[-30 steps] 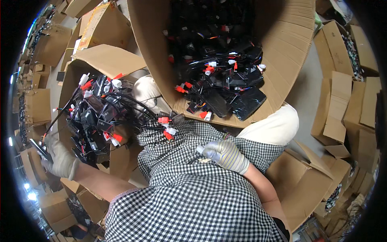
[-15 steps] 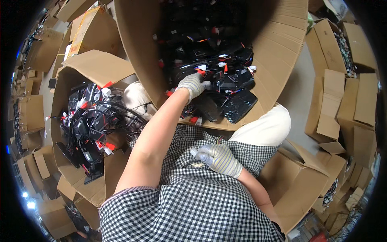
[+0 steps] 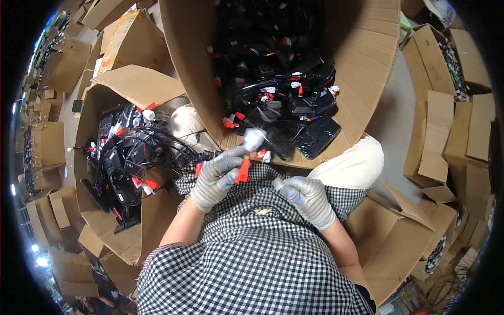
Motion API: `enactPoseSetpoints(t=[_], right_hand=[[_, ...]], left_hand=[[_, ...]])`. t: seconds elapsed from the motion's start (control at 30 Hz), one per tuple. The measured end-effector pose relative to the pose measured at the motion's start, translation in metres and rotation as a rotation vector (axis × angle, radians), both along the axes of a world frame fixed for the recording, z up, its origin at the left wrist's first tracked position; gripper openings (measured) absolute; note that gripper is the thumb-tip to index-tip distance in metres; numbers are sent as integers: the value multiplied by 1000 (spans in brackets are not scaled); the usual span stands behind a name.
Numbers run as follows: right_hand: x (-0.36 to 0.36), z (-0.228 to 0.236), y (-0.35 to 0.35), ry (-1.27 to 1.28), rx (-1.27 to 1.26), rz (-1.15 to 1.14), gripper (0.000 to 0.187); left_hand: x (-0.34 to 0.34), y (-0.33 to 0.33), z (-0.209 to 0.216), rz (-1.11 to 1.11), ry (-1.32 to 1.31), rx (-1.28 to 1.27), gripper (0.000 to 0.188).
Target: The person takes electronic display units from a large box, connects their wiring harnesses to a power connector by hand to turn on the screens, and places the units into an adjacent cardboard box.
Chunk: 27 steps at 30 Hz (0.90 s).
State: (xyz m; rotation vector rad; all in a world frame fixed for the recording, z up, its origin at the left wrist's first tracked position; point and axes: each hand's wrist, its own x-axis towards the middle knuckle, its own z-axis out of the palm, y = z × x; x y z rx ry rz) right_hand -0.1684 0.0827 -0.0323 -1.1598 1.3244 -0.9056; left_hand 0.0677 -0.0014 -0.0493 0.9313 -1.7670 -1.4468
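Observation:
My left hand (image 3: 212, 181), in a striped work glove, is closed around a wire lead with a red connector (image 3: 242, 170) poking out between the fingers. A white connector (image 3: 255, 139), blurred by motion, shows just above its fingertips. What else hangs from this lead is hidden behind the hand. To the right, my right hand (image 3: 310, 200), gloved alike, pinches a small pale piece (image 3: 278, 184) too small to name. Both hands are over my checked apron (image 3: 247, 252). Beyond them, a tipped cardboard box (image 3: 362, 79) holds many black plastic units (image 3: 317, 136) with red and white plugs.
At my left stands an open carton (image 3: 97, 231) heaped with black units and cables (image 3: 123, 157). An open carton (image 3: 378, 231) lies by my right side. More cardboard boxes (image 3: 433, 126) line both sides of the floor.
My left hand has come back from inside the tipped box towards my lap, bringing the lead with red and white connectors. The right hand has shifted slightly right, still pinching the pale piece.

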Motion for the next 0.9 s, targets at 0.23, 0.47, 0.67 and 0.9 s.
enactPoseSetpoints(t=[0.23,0.47,0.67,0.9], right_hand=[[-4,25,-8,-358,100,-304,37],[-4,67,-39,80,-326,-33,23],[-17,59,-48,493,-403,408,21],[-18,36,-31,369,-387,309,18]], left_hand=[[-17,1,49,-3,189,129,46],[-21,9,47,-114,-19,93,54],[-16,-5,52,-440,-119,130,46],[-22,12,36,-319,-142,505,37]])
